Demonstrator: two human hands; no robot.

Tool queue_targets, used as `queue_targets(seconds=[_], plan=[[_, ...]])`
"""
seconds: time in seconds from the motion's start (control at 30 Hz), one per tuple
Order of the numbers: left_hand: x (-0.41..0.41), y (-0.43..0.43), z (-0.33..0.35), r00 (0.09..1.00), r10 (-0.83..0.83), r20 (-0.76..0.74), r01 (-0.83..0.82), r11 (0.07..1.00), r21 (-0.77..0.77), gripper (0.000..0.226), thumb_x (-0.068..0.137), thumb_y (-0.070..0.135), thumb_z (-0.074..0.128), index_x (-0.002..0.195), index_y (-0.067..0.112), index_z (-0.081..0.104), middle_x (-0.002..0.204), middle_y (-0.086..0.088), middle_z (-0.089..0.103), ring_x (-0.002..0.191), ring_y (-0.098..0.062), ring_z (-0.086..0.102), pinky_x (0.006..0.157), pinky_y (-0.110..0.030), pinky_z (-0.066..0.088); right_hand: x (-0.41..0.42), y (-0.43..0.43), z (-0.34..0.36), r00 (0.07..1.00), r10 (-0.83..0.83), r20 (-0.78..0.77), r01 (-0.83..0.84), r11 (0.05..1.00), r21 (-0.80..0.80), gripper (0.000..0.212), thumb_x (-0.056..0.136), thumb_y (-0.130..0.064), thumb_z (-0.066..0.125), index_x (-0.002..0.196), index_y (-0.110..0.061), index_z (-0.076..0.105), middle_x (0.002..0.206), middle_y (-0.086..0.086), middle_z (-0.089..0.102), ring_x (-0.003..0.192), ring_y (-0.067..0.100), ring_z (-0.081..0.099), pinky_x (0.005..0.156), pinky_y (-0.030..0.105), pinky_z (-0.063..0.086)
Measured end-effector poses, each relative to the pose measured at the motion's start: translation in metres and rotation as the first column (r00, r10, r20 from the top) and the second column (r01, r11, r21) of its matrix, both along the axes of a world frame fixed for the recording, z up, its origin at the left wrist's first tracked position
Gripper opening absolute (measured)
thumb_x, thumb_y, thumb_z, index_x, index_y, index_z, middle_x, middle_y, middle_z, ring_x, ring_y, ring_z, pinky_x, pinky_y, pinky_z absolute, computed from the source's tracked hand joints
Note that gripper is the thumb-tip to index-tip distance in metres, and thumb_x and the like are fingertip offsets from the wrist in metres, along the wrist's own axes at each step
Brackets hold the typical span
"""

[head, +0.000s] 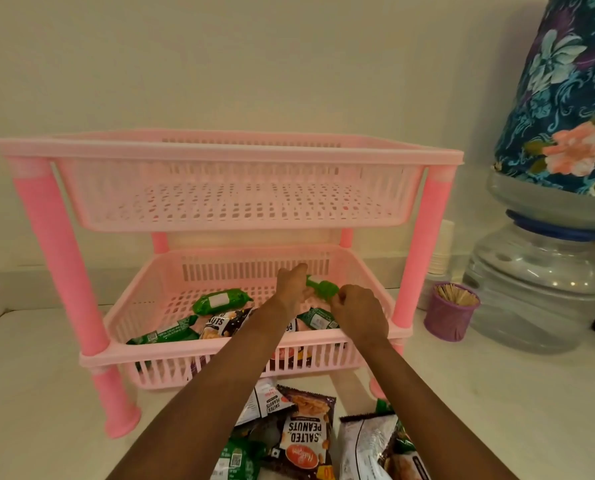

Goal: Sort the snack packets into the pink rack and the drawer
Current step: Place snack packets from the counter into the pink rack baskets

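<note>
Peanut packets (303,441) are strewn over the white tabletop (47,375); a green packet (323,289) is pinched by left hand (291,287) and right hand (358,311).

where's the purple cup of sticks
Head view, right side: the purple cup stands on the counter between the pink rack's leg and the water jug.

Looks like a home, most likely a kitchen or dining corner. Told by a pale worktop (47,393) run up against a plain cream wall (220,64). Toward its right edge, a big water jar (538,289) under a floral cloth cover (566,98), with stacked paper cups (443,247) and a purple cup (450,313) of toothpicks just beside. Also a pink rack (227,157) of household plastic, with snack packets (303,441) at the front edge.
</note>
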State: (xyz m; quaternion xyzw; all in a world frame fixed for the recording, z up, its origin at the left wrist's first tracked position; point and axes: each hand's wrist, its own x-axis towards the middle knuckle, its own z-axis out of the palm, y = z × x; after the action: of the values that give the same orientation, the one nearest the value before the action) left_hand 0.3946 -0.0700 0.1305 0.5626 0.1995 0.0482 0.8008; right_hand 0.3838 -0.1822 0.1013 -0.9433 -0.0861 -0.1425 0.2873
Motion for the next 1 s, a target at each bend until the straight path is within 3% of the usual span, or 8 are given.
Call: queue_targets(seconds=[0.1,0.23,0.37,0.53,0.67,0.77,0.83,1.0], plan=[[-0.014,0.005,-0.004,0.998,-0.027,0.063,0.003,0.935,0.355,0.052,0.095,0.013,0.043,0.144,0.008,0.024,0.110,-0.012,0.055,0.081,-0.023,0.057,0.070,-0.029,0.048,-0.002,0.001,0.001,1.000,-0.002,0.024,0.002,1.000,0.002,0.028,0.091,-0.019,0.044,0.086,-0.001,0.065,0.087,0.020,0.069,0.080,0.034,0.064,0.059,0.028,0.036],[-0.057,0.014,-0.011,0.972,-0.167,0.168,-0.038,0.590,0.806,0.037,0.095,0.016,0.044,0.131,0.011,0.046,0.098,-0.006,0.060,0.080,-0.020,0.059,0.072,-0.028,0.044,-0.009,0.000,0.000,0.996,0.010,0.087,-0.012,1.000,0.023,0.028,0.092,-0.018,0.044,0.081,0.000,0.064,0.086,0.021,0.069,0.078,0.035,0.063,0.059,0.028,0.034],[-0.108,0.023,-0.030,0.952,-0.250,0.176,-0.121,0.222,0.968,0.035,0.096,0.023,0.043,0.129,0.016,0.052,0.122,-0.004,0.062,0.110,-0.021,0.058,0.092,-0.031,0.044,-0.029,-0.003,-0.008,0.982,0.091,0.168,-0.089,0.996,-0.020,0.028,0.094,-0.016,0.042,0.077,-0.002,0.060,0.083,0.020,0.067,0.078,0.034,0.062,0.060,0.032,0.036],[-0.143,0.039,-0.059,0.930,-0.358,0.083,-0.146,-0.153,0.977,0.046,0.096,0.028,0.041,0.141,0.020,0.035,0.148,-0.007,0.036,0.139,-0.021,0.028,0.117,-0.032,0.013,-0.061,-0.007,-0.023,0.947,0.219,0.237,-0.238,0.969,0.058,0.021,0.091,-0.003,0.048,0.094,0.001,0.069,0.087,0.018,0.069,0.085,0.032,0.062,0.078,0.035,0.040],[-0.152,0.045,-0.075,0.919,-0.395,-0.015,-0.067,-0.192,0.979,0.052,0.096,0.033,0.038,0.146,0.029,0.022,0.160,0.001,0.002,0.147,-0.016,0.000,0.117,-0.031,-0.007,-0.089,-0.013,-0.028,0.943,0.300,0.142,-0.324,0.925,0.200,0.033,0.090,-0.003,0.051,0.123,-0.006,0.054,0.136,0.010,0.045,0.131,0.021,0.037,0.109,0.019,0.020],[-0.215,0.068,-0.083,0.881,-0.465,-0.085,0.014,-0.154,0.988,0.052,0.095,0.035,0.040,0.145,0.032,0.024,0.159,0.006,0.009,0.145,-0.012,0.008,0.119,-0.032,0.008,-0.171,0.000,-0.035,0.951,0.304,0.053,-0.308,0.929,0.205,0.035,0.093,-0.009,0.050,0.128,-0.011,0.049,0.140,0.008,0.039,0.133,0.015,0.033,0.103,0.006,0.016],[-0.230,0.067,-0.097,0.916,-0.400,-0.028,-0.011,-0.096,0.995,0.049,0.094,0.035,0.042,0.142,0.030,0.032,0.154,0.005,0.026,0.140,-0.011,0.024,0.115,-0.028,0.021,-0.194,-0.006,-0.049,0.947,0.318,-0.050,-0.299,0.926,0.231,0.036,0.094,-0.018,0.049,0.130,-0.017,0.047,0.136,0.006,0.041,0.131,0.015,0.035,0.108,0.017,0.025],[-0.253,0.070,-0.102,0.945,-0.280,0.170,-0.188,-0.040,0.981,0.029,0.061,0.023,0.083,0.088,0.019,0.073,0.084,0.004,0.071,0.073,-0.011,0.069,0.054,-0.013,0.050,-0.213,-0.014,-0.059,0.884,0.339,-0.322,-0.271,0.932,0.239,0.039,0.095,-0.035,0.045,0.133,-0.027,0.042,0.126,-0.001,0.041,0.127,0.015,0.040,0.105,0.024,0.031]])
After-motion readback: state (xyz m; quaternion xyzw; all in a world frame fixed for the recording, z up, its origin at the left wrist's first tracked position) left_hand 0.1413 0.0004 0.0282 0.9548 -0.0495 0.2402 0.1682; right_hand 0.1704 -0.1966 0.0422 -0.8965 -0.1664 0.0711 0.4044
